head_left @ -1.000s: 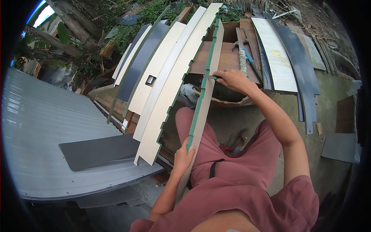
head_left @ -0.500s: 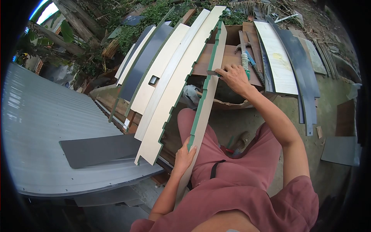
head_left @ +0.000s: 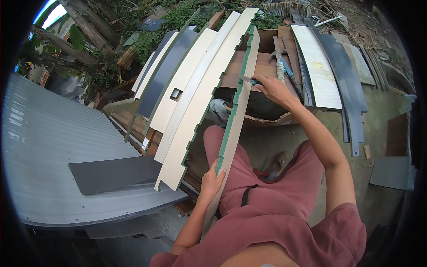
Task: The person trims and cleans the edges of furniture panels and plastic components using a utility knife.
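A long cream strip [head_left: 239,111] with a notched green edge runs from my lap up and away. My left hand [head_left: 212,181] is closed around its lower part, thumb on the green edge. Further up, my right hand [head_left: 275,92] grips a green-handled knife [head_left: 255,82], its short metal blade lying across the strip's green edge. The exact kind of blade is too small to make out. Just left of the strip, a wider cream board [head_left: 200,111] with a similar notched edge lies on other boards.
A hammer [head_left: 279,66] with a wrapped handle rests on a brown wooden surface [head_left: 264,66] beyond my right hand. Grey and white panels [head_left: 318,66] are stacked at right. A dark flat sheet [head_left: 115,173] lies on corrugated metal [head_left: 53,147] at left.
My right hand has shifted slightly right and down from the strip, so the knife's blade and green handle now show. My left hand and the strip have stayed in place.
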{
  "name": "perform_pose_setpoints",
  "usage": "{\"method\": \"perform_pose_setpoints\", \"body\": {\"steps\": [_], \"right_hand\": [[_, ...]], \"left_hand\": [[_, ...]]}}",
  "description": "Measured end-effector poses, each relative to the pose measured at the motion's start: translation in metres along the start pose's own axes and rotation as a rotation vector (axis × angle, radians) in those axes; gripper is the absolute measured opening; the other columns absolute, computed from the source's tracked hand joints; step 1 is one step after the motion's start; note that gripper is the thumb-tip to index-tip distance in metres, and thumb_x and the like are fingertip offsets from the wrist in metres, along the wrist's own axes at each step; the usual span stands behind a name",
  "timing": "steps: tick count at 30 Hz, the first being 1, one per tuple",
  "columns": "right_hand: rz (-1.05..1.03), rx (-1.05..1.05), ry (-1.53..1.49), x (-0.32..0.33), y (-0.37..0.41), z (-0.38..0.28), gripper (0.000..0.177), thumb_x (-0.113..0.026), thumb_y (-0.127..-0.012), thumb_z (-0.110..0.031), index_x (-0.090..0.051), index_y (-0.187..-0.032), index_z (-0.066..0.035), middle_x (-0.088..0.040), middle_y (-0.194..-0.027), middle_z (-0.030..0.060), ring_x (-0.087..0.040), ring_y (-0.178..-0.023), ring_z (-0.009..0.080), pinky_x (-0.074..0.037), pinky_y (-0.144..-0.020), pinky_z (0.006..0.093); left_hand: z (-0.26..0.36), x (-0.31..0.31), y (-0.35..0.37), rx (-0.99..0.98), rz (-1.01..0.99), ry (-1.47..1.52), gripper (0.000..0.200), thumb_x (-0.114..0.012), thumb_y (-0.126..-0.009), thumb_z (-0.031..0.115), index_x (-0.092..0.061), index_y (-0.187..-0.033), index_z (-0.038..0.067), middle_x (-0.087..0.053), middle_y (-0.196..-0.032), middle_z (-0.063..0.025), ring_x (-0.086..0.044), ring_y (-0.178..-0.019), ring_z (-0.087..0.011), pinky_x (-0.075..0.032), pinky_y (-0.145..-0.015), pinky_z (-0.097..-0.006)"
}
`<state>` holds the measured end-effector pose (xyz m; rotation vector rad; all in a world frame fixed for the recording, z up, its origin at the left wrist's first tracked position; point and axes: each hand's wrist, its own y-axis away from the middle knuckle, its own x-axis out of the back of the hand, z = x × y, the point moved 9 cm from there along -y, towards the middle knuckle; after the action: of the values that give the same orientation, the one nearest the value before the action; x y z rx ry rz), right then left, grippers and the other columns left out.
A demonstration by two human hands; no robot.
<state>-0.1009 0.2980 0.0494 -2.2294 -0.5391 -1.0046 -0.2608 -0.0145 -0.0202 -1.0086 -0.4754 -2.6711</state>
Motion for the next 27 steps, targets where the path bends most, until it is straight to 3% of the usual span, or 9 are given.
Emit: {"method": "perform_pose_setpoints", "body": {"steps": [2, 6, 9, 12, 14, 15, 17, 21, 27], "right_hand": [[-0.132, -0.005, 0.009, -0.009, 0.0, -0.006, 0.03, -0.052, -0.091, -0.027, -0.053, -0.118, -0.014, -0.063, -0.093, 0.0175, -0.06, -0.088, 0.0365, -0.047, -0.071, 0.0477], [-0.11, 0.094, -0.027, -0.009, -0.004, -0.014, 0.032, -0.053, -0.091, -0.026, -0.052, -0.12, -0.013, -0.062, -0.1, 0.0191, -0.059, -0.089, 0.0397, -0.046, -0.074, 0.0477], [-0.186, -0.007, 0.093, -0.01, -0.01, -0.007, 0.031, -0.053, -0.091, -0.025, -0.053, -0.119, -0.013, -0.062, -0.1, 0.0187, -0.059, -0.09, 0.0382, -0.047, -0.074, 0.0468], [-0.094, 0.044, 0.122, -0.009, -0.022, 0.009, 0.026, -0.051, -0.091, -0.027, -0.055, -0.114, -0.015, -0.065, -0.086, 0.0158, -0.062, -0.082, 0.0361, -0.048, -0.069, 0.0474], [-0.015, 0.062, 0.144, -0.008, -0.03, 0.023, 0.026, -0.051, -0.091, -0.027, -0.055, -0.114, -0.015, -0.065, -0.087, 0.0156, -0.062, -0.083, 0.0353, -0.048, -0.068, 0.047], [-0.015, 0.065, 0.144, -0.005, -0.032, 0.024, 0.026, -0.051, -0.091, -0.027, -0.055, -0.114, -0.015, -0.065, -0.087, 0.0156, -0.062, -0.083, 0.0353, -0.048, -0.068, 0.047], [-0.039, 0.04, 0.185, -0.001, -0.036, 0.028, 0.026, -0.051, -0.091, -0.027, -0.056, -0.115, -0.017, -0.064, -0.087, 0.0143, -0.062, -0.084, 0.0336, -0.048, -0.068, 0.0458], [-0.128, 0.036, 0.294, -0.002, -0.047, 0.029, 0.028, -0.053, -0.09, -0.023, -0.055, -0.118, -0.019, -0.062, -0.092, 0.0142, -0.061, -0.085, 0.0328, -0.048, -0.068, 0.0432], [0.147, 0.255, 0.595, 0.014, -0.059, 0.017, 0.027, -0.048, -0.093, -0.029, -0.056, -0.118, -0.022, -0.063, -0.093, 0.0109, -0.063, -0.087, 0.0298, -0.048, -0.069, 0.0433]], "left_hand": [[0.001, -0.001, 0.001, -0.002, 0.004, -0.012, 0.049, -0.053, -0.087, 0.027, -0.043, -0.132, 0.008, -0.061, -0.096, -0.0294, -0.057, -0.095, -0.0465, -0.046, -0.081, -0.0487], [0.001, -0.001, 0.001, -0.013, 0.023, -0.058, 0.05, -0.053, -0.087, 0.028, -0.042, -0.132, 0.009, -0.061, -0.093, -0.0304, -0.057, -0.092, -0.0475, -0.045, -0.08, -0.0502], [0.003, -0.001, 0.002, -0.016, 0.023, -0.068, 0.05, -0.053, -0.087, 0.028, -0.042, -0.132, 0.009, -0.061, -0.09, -0.0312, -0.057, -0.09, -0.0484, -0.045, -0.078, -0.0512], [0.007, 0.0, 0.002, -0.027, 0.036, -0.073, 0.05, -0.053, -0.087, 0.028, -0.042, -0.132, 0.009, -0.061, -0.09, -0.0311, -0.057, -0.089, -0.0486, -0.045, -0.078, -0.0515], [0.002, -0.002, 0.003, 0.107, -0.019, -0.061, 0.051, -0.057, -0.086, 0.026, -0.045, -0.13, 0.004, -0.062, -0.105, -0.0262, -0.057, -0.103, -0.0421, -0.045, -0.087, -0.0417], [-0.001, -0.002, 0.003, 0.107, -0.016, -0.06, 0.051, -0.057, -0.086, 0.026, -0.045, -0.13, 0.004, -0.062, -0.105, -0.0262, -0.057, -0.103, -0.0421, -0.045, -0.087, -0.0417], [0.002, -0.001, 0.002, -0.008, 0.036, -0.066, 0.05, -0.053, -0.087, 0.029, -0.042, -0.132, 0.009, -0.061, -0.09, -0.0312, -0.057, -0.09, -0.0486, -0.045, -0.078, -0.0513], [-0.003, -0.001, 0.001, -0.018, 0.037, -0.051, 0.051, -0.054, -0.087, 0.029, -0.042, -0.132, 0.008, -0.061, -0.091, -0.0311, -0.057, -0.09, -0.0484, -0.046, -0.078, -0.0509], [-0.006, 0.0, -0.001, -0.019, 0.031, -0.04, 0.052, -0.054, -0.087, 0.029, -0.041, -0.132, 0.007, -0.061, -0.092, -0.0311, -0.057, -0.091, -0.0485, -0.045, -0.079, -0.0506]]}}
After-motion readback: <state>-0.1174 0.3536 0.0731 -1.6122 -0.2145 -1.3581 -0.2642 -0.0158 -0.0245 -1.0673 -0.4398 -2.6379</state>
